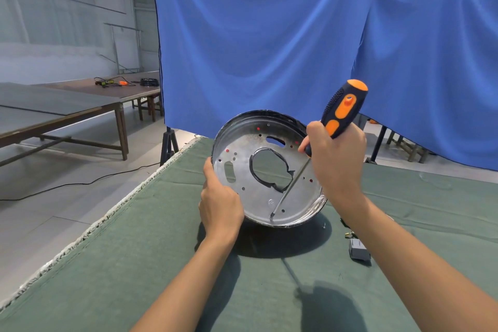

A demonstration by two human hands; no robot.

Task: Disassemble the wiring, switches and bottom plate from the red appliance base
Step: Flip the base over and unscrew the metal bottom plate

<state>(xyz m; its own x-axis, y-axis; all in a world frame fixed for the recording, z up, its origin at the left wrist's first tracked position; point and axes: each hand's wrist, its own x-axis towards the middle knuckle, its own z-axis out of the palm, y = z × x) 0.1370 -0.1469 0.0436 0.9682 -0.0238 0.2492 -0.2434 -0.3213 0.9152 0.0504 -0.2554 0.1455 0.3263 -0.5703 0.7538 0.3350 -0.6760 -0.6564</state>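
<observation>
Long brown tables stand at the left on a pale tiled floor. On the green-clothed bench, the left hand curls its fingers round the rim of the tilted metal bottom plate. The right hand grips an orange-and-black screwdriver, tip on the plate. A blue curtain hangs behind
</observation>
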